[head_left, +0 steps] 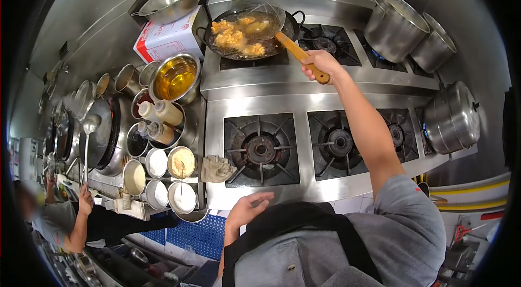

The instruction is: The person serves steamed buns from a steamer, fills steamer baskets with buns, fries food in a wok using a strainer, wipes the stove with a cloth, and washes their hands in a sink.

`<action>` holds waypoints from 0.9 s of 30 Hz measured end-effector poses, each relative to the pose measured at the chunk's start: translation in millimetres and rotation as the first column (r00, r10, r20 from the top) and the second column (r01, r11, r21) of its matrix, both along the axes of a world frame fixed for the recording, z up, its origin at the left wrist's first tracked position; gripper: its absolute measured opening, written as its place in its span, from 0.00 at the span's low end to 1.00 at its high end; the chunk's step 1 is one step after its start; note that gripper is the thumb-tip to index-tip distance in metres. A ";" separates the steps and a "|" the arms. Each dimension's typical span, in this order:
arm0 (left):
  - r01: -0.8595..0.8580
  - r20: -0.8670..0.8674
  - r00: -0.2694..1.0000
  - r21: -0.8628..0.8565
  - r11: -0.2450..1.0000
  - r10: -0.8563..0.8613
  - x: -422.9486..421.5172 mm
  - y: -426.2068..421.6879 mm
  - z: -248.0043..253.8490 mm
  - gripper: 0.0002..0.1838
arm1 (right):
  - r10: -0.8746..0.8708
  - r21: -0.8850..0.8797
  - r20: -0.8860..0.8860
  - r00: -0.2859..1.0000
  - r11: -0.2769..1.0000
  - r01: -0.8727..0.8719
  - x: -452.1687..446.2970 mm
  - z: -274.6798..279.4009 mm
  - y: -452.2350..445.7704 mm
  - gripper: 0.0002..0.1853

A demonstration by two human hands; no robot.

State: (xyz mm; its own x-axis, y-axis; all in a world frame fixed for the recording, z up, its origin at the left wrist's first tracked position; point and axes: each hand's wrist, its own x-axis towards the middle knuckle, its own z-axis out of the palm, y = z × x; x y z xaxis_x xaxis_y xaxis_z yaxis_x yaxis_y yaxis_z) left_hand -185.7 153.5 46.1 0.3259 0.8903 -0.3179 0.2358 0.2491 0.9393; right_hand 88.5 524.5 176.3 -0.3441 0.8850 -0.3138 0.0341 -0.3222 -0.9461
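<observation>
My right hand (321, 64) is closed round the wooden handle of a wire skimmer (296, 48), arm stretched out over the stove. The skimmer's mesh head reaches into a black wok (207, 37) of bubbling oil on the back burner. Golden battered pieces (230, 38) float in the oil, mostly left of the mesh. Close to my body, near the stove's front edge, my left hand (248, 210) is held with its fingers stretched out and nothing in it. A crumpled cloth (217, 168) lies just beyond that hand.
Burners (260, 147) fill the stove front; steel pots (398, 26) stand at right, with blue flames beneath. Left are a bowl of oil (176, 78), squeeze bottles (168, 112) and tubs of white powder (182, 197). A co-worker at far left holds a ladle (89, 127).
</observation>
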 end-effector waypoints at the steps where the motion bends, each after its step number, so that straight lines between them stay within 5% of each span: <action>1: -0.003 -0.006 1.000 0.002 1.000 0.003 0.4 0.8 1.8 0.16 | 0.000 0.000 -0.002 1.000 1.000 0.000 2.9 1.9 -2.6 0.05; 4: -0.007 -0.015 1.000 -0.014 1.000 0.007 0.6 2.0 3.3 0.15 | -0.013 -0.025 -0.087 0.996 1.000 0.011 12.7 6.4 -12.1 0.07; 16: 0.057 -0.001 0.998 -0.029 0.998 -0.057 -0.2 12.5 -0.3 0.17 | -0.041 0.149 0.095 0.995 0.989 0.026 26.2 19.2 -29.0 0.13; 22: 0.055 0.038 0.998 -0.059 0.997 -0.052 -3.0 14.8 0.9 0.18 | -0.131 0.307 0.380 0.916 0.952 0.009 11.2 19.9 -32.8 0.24; 27: 0.058 0.046 0.997 -0.042 0.997 -0.056 -4.6 15.3 -1.7 0.19 | -0.293 0.484 0.676 0.677 0.868 -0.107 0.6 22.2 -30.4 0.33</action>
